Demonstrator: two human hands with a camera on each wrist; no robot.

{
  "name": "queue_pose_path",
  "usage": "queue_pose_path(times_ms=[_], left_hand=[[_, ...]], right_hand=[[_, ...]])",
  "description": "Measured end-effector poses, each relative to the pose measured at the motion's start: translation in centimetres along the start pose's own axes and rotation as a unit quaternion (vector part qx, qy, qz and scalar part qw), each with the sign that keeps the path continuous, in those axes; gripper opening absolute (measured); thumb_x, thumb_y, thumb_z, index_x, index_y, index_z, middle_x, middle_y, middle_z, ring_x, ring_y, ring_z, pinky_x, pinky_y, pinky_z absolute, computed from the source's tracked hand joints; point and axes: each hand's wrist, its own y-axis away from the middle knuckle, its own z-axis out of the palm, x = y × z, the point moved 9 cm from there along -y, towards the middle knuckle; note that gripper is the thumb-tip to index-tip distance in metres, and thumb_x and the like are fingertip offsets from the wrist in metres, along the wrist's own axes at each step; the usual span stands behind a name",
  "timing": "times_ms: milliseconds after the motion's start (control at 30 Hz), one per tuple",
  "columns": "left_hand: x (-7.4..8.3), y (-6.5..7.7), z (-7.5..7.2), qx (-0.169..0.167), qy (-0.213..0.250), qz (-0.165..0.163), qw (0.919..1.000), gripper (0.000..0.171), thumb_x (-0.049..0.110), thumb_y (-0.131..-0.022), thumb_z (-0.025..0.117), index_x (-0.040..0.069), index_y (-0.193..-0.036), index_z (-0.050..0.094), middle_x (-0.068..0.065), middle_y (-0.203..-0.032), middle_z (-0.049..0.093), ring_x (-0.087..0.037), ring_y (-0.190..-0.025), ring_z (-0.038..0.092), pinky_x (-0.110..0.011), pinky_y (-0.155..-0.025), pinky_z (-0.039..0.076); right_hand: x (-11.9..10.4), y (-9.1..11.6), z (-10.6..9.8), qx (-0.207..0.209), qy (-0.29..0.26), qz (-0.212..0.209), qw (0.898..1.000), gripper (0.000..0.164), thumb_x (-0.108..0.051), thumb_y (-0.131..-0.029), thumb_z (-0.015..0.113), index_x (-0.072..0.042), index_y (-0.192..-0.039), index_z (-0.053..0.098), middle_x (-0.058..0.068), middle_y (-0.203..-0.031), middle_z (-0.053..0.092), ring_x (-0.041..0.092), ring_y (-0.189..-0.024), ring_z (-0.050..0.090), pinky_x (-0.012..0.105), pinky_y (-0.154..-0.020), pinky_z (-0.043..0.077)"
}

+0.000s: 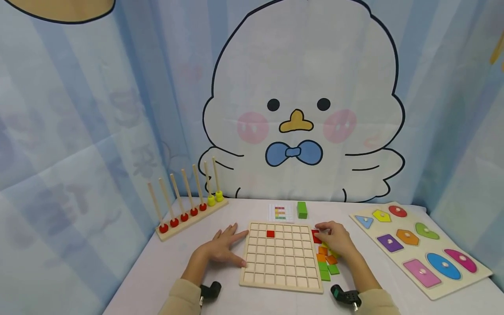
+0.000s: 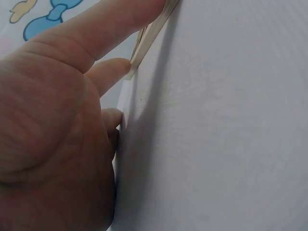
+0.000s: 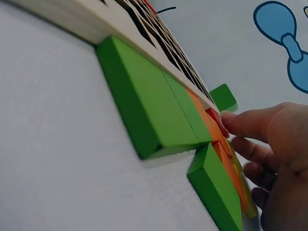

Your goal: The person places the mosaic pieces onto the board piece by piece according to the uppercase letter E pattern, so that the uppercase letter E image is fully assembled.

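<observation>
A wooden grid board [image 1: 281, 289] lies flat on the table, with one red square tile [image 1: 270, 234] in a cell of its upper part. My left hand [image 1: 220, 247] spreads thumb and forefinger against the board's left edge; in the left wrist view the thumb meets the frame. Beside the upper right edge, my right hand [image 1: 336, 238] has its thumb and fingertips at another red tile [image 1: 316, 236], which they seem to pinch. Below that hand lie several loose tiles: yellow, orange [image 1: 323, 250] and green [image 3: 149, 106], some overlapping. The right fingers partly cover the red and yellow ones.
Behind the board are a small pattern card [image 1: 280, 213] and a green block [image 1: 302, 210]. A peg stand [image 1: 193, 221] with red and yellow beads stands at the left. On the right lies a shape puzzle board [image 1: 419, 249]. Patterned curtains surround the table.
</observation>
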Motion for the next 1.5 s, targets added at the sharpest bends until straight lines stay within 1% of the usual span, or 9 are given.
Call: queue_pose_path(times_ms=[400,567,733,833,933,1033,1200,1333,1500], left_hand=[[0.2,0.2,0.1,-0.002,0.007,0.003,1.0000,0.103,0.058,-0.077,0.086,0.031,-0.163,0.036,-0.017,-0.175,0.009,-0.037,-0.163,0.004,-0.061,-0.130,0.001],[0.7,0.3,-0.1,0.002,0.013,0.021,0.9997,0.103,0.054,-0.077,0.087,0.027,-0.163,0.037,-0.021,-0.174,0.010,-0.039,-0.163,0.005,-0.062,-0.130,0.001],[0.6,0.3,0.0,-0.001,0.014,0.022,0.9997,0.102,0.054,-0.078,0.087,0.027,-0.163,0.037,-0.021,-0.174,0.010,-0.040,-0.163,0.005,-0.062,-0.130,0.001],[0.5,0.3,0.1,-0.002,0.012,0.020,0.9997,0.102,0.054,-0.078,0.086,0.027,-0.163,0.037,-0.021,-0.174,0.010,-0.039,-0.163,0.005,-0.061,-0.130,0.001],[0.4,0.4,0.1,-0.002,0.011,0.017,0.9998,0.102,0.055,-0.078,0.086,0.027,-0.163,0.037,-0.020,-0.175,0.010,-0.039,-0.163,0.005,-0.061,-0.130,0.001],[0.4,0.4,0.2,-0.002,0.012,0.016,0.9998,0.102,0.054,-0.078,0.086,0.027,-0.163,0.037,-0.020,-0.175,0.010,-0.039,-0.163,0.005,-0.061,-0.130,0.001],[0.4,0.4,0.2,-0.002,0.018,0.014,0.9997,0.102,0.054,-0.077,0.087,0.027,-0.163,0.038,-0.020,-0.175,0.010,-0.039,-0.163,0.005,-0.060,-0.130,0.001],[0.5,0.3,0.1,-0.001,0.017,0.015,0.9997,0.102,0.055,-0.077,0.086,0.028,-0.163,0.037,-0.020,-0.175,0.010,-0.039,-0.163,0.004,-0.061,-0.130,0.001],[0.4,0.3,-0.1,0.001,0.013,0.013,0.9998,0.102,0.055,-0.077,0.086,0.028,-0.163,0.038,-0.020,-0.175,0.010,-0.038,-0.163,0.005,-0.060,-0.130,0.001]], right_hand=[[-0.4,0.3,-0.3,0.001,0.039,-0.005,0.999,0.028,-0.022,-0.098,0.072,-0.009,-0.123,0.074,0.013,-0.117,0.068,0.026,-0.096,0.054,0.036,-0.079,0.043],[-0.7,0.1,-0.4,0.004,0.025,-0.020,0.999,0.019,-0.019,-0.098,0.073,-0.010,-0.114,0.070,0.006,-0.102,0.067,0.023,-0.089,0.054,0.033,-0.077,0.044],[-0.9,0.0,-0.4,0.015,-0.007,-0.031,0.999,0.011,-0.017,-0.098,0.072,-0.011,-0.107,0.069,0.005,-0.096,0.067,0.022,-0.088,0.055,0.029,-0.077,0.049],[-1.5,0.2,-0.8,0.020,-0.039,-0.040,0.998,0.011,-0.016,-0.102,0.068,-0.010,-0.110,0.070,0.007,-0.101,0.068,0.023,-0.089,0.057,0.023,-0.076,0.052],[-2.2,0.3,-1.1,0.021,-0.073,-0.051,0.996,0.020,-0.014,-0.105,0.062,-0.008,-0.122,0.071,0.011,-0.110,0.067,0.022,-0.089,0.062,0.019,-0.075,0.055],[-2.6,0.3,-1.0,0.011,-0.099,-0.053,0.994,0.028,-0.013,-0.106,0.059,-0.005,-0.131,0.069,0.015,-0.114,0.065,0.021,-0.086,0.068,0.018,-0.075,0.058],[-3.1,0.1,-0.4,-0.013,-0.123,-0.064,0.990,0.031,-0.011,-0.104,0.063,-0.002,-0.133,0.068,0.017,-0.113,0.065,0.020,-0.088,0.073,0.021,-0.080,0.062],[-3.7,0.1,0.0,-0.032,-0.123,-0.084,0.988,0.036,-0.009,-0.103,0.064,0.000,-0.137,0.064,0.017,-0.114,0.065,0.022,-0.090,0.073,0.021,-0.084,0.062],[-4.3,0.3,0.5,-0.037,-0.107,-0.083,0.990,0.039,-0.014,-0.102,0.066,0.000,-0.139,0.063,0.015,-0.115,0.066,0.021,-0.091,0.071,0.015,-0.083,0.057]])
